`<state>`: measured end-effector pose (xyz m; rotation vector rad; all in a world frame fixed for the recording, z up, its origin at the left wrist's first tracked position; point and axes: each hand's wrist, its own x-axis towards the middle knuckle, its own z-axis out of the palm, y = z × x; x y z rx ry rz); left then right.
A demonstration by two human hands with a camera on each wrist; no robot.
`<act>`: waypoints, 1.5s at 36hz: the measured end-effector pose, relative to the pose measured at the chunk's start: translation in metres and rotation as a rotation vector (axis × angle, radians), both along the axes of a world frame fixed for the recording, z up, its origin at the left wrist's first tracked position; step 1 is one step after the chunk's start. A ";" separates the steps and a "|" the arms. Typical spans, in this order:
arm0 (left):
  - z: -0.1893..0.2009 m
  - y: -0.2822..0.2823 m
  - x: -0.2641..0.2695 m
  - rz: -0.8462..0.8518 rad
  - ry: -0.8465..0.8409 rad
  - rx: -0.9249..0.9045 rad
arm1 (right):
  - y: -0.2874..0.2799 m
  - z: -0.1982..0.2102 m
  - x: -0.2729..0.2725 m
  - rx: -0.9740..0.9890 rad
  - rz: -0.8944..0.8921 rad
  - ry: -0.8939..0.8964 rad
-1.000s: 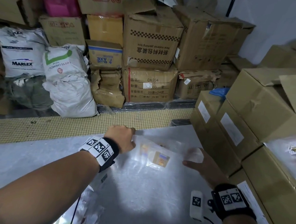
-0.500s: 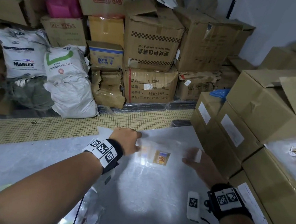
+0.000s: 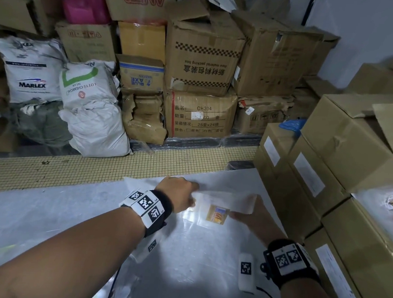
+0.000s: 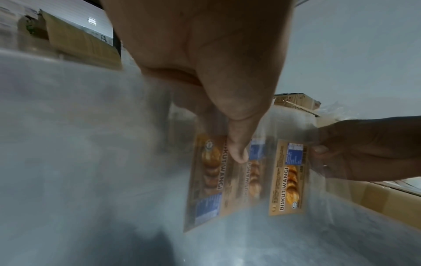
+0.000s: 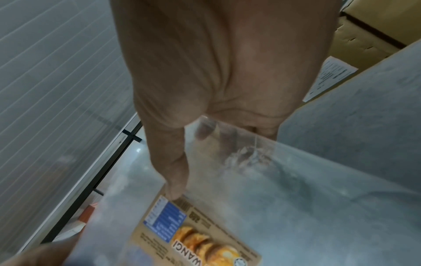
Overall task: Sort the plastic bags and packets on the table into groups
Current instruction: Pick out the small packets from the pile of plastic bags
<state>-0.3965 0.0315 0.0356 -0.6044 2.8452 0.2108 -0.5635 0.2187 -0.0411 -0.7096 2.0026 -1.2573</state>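
Note:
Several clear plastic bags point(image 3: 224, 203) with brown "BISKUT WANGI" labels point(image 3: 217, 215) are held just above the grey metal table point(image 3: 182, 264). My left hand point(image 3: 191, 202) pinches their left edge. In the left wrist view its thumb point(image 4: 237, 153) presses onto a labelled bag point(image 4: 209, 180). My right hand point(image 3: 239, 216) pinches the right edge of a labelled bag point(image 4: 287, 178); the right wrist view has its thumb point(image 5: 175, 189) on top of the bag point(image 5: 193, 239) and the fingers underneath. How many bags each hand holds is unclear.
More clear bags point(image 3: 142, 249) lie on the table under my left forearm. Stacked cardboard boxes point(image 3: 328, 181) wall off the right side, with clear packets point(image 3: 384, 208) on top. A yellow tiled ledge point(image 3: 96, 169) borders the far edge, with sacks and boxes behind.
My right hand left the table top, slid in from the right and took the bag's right edge. My left hand pulled the bags slightly nearer, and they now hang between both hands.

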 end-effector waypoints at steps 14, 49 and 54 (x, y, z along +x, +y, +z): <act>0.002 0.001 0.000 0.019 -0.012 0.032 | -0.015 0.001 0.000 0.094 0.024 -0.031; -0.003 -0.020 -0.004 0.253 0.053 0.383 | -0.009 0.009 -0.017 0.153 -0.075 0.154; -0.015 -0.040 -0.017 0.286 0.045 0.261 | -0.014 0.004 -0.036 0.199 -0.101 0.211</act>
